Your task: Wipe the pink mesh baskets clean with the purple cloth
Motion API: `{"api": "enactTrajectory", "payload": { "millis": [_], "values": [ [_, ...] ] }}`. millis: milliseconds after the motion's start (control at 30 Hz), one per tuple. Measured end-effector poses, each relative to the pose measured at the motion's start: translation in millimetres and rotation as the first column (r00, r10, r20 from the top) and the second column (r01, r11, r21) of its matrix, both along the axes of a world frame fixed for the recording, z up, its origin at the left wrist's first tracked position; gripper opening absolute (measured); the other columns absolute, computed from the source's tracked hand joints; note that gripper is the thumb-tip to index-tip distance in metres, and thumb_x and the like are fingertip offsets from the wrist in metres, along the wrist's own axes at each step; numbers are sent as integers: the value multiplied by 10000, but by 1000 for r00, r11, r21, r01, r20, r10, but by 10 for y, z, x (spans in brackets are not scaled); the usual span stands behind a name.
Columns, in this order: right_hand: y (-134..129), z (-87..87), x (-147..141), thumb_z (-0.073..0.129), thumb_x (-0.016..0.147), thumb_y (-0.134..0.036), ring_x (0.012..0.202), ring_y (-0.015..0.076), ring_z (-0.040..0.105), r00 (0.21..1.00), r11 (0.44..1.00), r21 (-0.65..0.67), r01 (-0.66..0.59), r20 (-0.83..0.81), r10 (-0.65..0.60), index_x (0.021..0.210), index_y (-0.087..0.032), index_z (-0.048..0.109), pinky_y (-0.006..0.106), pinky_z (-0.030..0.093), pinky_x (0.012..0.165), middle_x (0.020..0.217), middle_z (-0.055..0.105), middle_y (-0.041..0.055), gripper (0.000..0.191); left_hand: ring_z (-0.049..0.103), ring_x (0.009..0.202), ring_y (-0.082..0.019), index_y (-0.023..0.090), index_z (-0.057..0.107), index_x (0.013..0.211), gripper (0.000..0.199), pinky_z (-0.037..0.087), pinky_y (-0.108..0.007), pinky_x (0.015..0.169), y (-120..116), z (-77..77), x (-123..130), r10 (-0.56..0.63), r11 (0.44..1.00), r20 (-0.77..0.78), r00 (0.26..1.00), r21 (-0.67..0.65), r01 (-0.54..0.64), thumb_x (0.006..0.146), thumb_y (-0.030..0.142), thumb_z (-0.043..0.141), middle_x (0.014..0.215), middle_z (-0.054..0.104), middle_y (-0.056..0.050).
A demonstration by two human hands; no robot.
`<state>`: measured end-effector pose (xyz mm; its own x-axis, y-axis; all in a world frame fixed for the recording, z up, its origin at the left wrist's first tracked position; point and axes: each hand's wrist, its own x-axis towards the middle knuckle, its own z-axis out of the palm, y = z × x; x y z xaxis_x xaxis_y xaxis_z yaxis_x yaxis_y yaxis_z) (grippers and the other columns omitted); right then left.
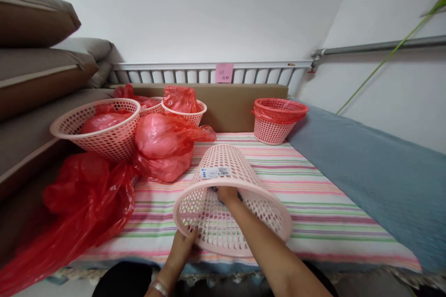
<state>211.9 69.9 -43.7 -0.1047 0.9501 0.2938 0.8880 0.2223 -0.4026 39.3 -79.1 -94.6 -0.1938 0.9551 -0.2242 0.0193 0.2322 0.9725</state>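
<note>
A pale pink perforated plastic basket (pixel 230 157) lies on its side, its wide mouth facing me. My left hand (pixel 184 243) is closed on the lower left of its rim, thumb at the edge. Reaching through the mouth, my right hand (pixel 227 194) is inside the basket, partly hidden by the upper rim. A dark bluish cloth (pixel 239 195) shows at its fingers, bunched against the inner wall. A white and blue label (pixel 215 172) is on the outside of the basket near the mouth.
On the left stand a pink basket (pixel 118 141) and another basket (pixel 188 118), both holding red plastic bags. A stuffed red bag (pixel 163 143) and a loose red bag (pixel 94 204) lie near them. A red-lined basket (pixel 272 129) stands at the back right on the striped cloth (pixel 324 213).
</note>
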Motion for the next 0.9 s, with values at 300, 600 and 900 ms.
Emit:
{"api": "enactTrajectory", "payload": {
  "millis": [300, 600, 900],
  "values": [
    [-1666, -103, -156, 478, 723, -84, 983, 249, 507, 959, 979, -128, -156, 216, 181, 1092, -253, 568, 346, 354, 842, 1079, 571, 80, 415, 659, 736, -250, 128, 658, 810, 476, 513, -317, 691, -37, 91, 11, -85, 990, 79, 993, 117, 76, 589, 550, 666, 738, 716, -89],
    [-1731, 210, 117, 475, 592, -29, 999, 219, 501, 989, 986, -119, -121, 74, 130, 1127, -252, 550, 282, 348, 843, 1078, 565, 57, 584, 556, 470, -183, 152, 577, 566, 293, 420, -255, 447, -37, 485, -197, -11, 996, -142, 990, 85, 23, 595, 435, 647, 457, 568, -2],
    [-1592, -150, 152, 526, 608, -52, 1009, 254, 499, 980, 990, -123, -67, 177, 88, 1180, -239, 548, 331, 355, 879, 1102, 564, 89, 602, 642, 884, -285, 181, 655, 673, 236, 499, -345, 834, -185, 482, 115, -122, 983, -114, 986, 127, 136, 582, 392, 710, 776, 720, -92]
  ]
}}
